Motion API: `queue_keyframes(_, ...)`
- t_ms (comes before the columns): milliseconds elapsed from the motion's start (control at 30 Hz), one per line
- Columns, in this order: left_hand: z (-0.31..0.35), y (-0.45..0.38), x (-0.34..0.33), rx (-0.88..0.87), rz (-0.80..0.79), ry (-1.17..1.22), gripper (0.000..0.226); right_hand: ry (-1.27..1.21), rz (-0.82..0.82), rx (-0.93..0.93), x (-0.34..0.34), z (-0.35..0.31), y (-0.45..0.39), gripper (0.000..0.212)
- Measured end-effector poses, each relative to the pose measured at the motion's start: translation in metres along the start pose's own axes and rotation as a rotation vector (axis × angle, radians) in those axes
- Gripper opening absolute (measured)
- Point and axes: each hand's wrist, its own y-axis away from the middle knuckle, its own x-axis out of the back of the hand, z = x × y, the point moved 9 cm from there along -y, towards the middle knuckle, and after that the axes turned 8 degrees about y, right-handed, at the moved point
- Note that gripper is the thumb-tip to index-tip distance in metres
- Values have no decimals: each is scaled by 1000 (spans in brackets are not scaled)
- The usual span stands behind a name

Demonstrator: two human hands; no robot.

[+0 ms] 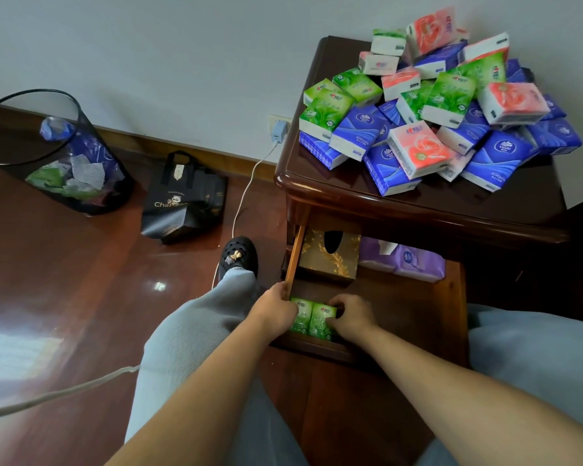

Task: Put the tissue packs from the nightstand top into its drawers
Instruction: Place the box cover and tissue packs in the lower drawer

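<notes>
Both my hands are working in the open drawer [445,297]: left hand [276,309] and right hand [352,316] are curling fingers around two green tissue packs [312,319], squashy, light, slick-wrapped, best pinched by their short ends. Most packs [451,105] are sitting heaped on the nightstand [317,183].

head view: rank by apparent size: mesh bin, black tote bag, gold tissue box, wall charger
Largest to smallest as they look:
1. mesh bin
2. black tote bag
3. gold tissue box
4. wall charger
They lie at differing depths, so real sizes are unsure.
</notes>
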Motion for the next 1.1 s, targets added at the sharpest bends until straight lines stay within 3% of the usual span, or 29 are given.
queue_keyframes(233, 5, 3, 2, -29, 24, 6, 70, 7, -67, 29, -2, -7, -5, 55)
queue_keyframes(367, 10, 5, 4, -54, 44, 27, 70, -48, -137, 100, -14, -29, -8, 55)
queue_keyframes(633, 13, 10, 8, -75, 77, 45, 66, -27, -248, 71, -15, -46, 3, 62)
queue_keyframes(700, 22, 17, 17, -137, 146, 59, 58, -27, -163, 107, 3, -52, 11, 58)
queue_keyframes(800, 45, 36, 36, -227, 259, 125, 50, -53, 6, 267, 48, -73, 37, 35)
queue_keyframes(933, 111, 63, 62, -417, 406, 39, 43, -22, 414, 502, 153, -104, 89, 13)
queue_keyframes(1100, 214, 99, 68, -661, 461, 31, 40, 27, 932, 523, 287, -115, 140, 33)
